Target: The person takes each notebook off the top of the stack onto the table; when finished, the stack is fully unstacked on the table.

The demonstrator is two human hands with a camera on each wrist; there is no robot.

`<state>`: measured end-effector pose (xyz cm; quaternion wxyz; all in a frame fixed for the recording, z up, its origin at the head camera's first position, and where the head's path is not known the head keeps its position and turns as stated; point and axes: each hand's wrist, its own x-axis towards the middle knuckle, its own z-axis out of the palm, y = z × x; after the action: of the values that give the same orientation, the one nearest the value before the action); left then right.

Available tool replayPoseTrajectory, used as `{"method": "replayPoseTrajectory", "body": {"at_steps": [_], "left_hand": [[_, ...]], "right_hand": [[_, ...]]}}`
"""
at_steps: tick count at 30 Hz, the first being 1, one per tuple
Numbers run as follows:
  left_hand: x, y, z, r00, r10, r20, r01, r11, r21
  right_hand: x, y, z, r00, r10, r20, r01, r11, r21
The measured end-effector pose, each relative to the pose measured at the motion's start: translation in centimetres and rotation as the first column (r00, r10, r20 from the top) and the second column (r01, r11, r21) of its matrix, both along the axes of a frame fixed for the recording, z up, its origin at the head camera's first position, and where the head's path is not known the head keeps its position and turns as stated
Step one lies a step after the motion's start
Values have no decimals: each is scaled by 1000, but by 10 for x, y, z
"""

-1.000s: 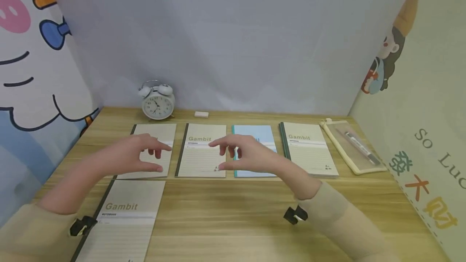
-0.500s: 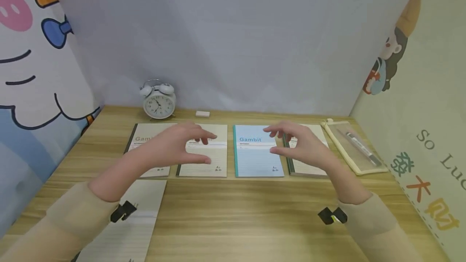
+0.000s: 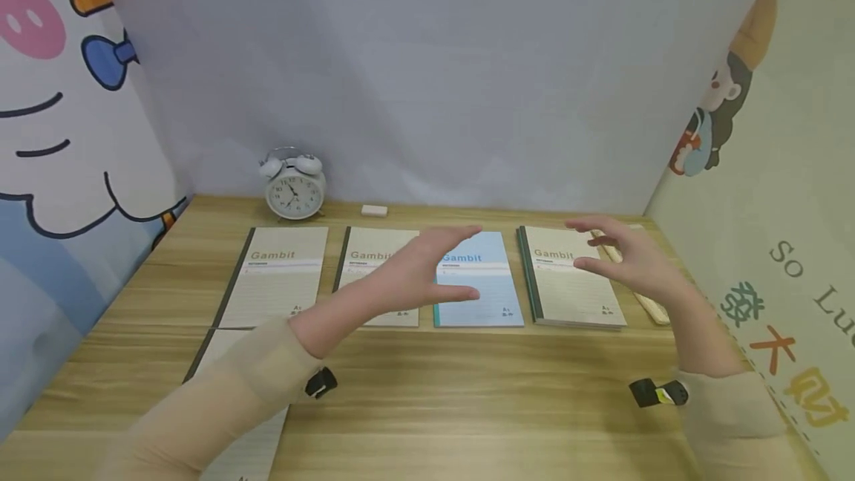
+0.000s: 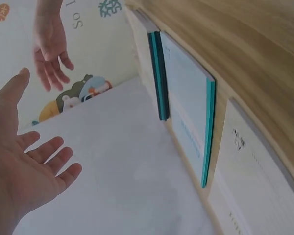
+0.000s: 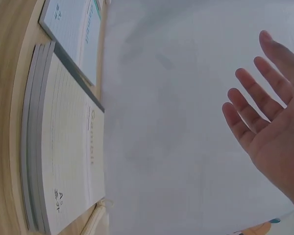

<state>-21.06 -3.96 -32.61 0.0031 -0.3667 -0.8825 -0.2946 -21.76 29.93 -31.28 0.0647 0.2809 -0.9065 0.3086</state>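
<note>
1. While both hands are hovering above the tabletop [image 3: 467,392] in the head view, the left hand [image 3: 421,273] is floating over the blue Gambit notebook [image 3: 477,280]; the right hand [image 3: 628,258], over the beige notebook stack [image 3: 568,280], is hiding the pencil pouch [image 3: 651,306]. A careless sweep could knock the notebook row askew.
2. Left wrist view is showing its grip spread and empty.
3. Right wrist view is revealing stacked notebook edges, fingers spread, holding nothing.

SITE: staged study-desk booth | SURFACE: wood-grain desk [image 3: 467,392] | ENCLOSURE: grey fabric backdrop [image 3: 414,73]; cartoon-printed side panels [image 3: 47,95] | EVIDENCE: row of Gambit notebooks [image 3: 280,273]; twin-bell alarm clock [image 3: 294,184]; eraser [image 3: 374,210]; pencil pouch [image 3: 651,306] at right edge
</note>
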Motion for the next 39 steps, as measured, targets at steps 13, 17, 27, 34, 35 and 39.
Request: {"method": "replayPoseTrajectory", "body": {"at_steps": [13, 17, 27, 34, 35, 39], "left_hand": [[-20, 72, -42, 988, -5, 157, -19, 988, 152], [-27, 92, -58, 975, 14, 222, -54, 982, 178], [-34, 123, -88, 931, 46, 361, -119, 976, 181], [-36, 143, -99, 934, 92, 345, -137, 985, 106], [-37, 145, -100, 933, 101, 345, -141, 986, 93], [-39, 152, -101, 931, 135, 338, -159, 986, 44]], "right_hand": [[-25, 33, -28, 991, -84, 109, 87, 996, -24], [-31, 41, -39, 984, -105, 147, 110, 993, -29], [-45, 65, -71, 973, -124, 195, 132, 991, -26], [-49, 78, -87, 936, -131, 327, 146, 989, -23], [-49, 80, -89, 934, -130, 334, 143, 990, -14], [-50, 85, -96, 928, -130, 349, 131, 991, 21]]}}
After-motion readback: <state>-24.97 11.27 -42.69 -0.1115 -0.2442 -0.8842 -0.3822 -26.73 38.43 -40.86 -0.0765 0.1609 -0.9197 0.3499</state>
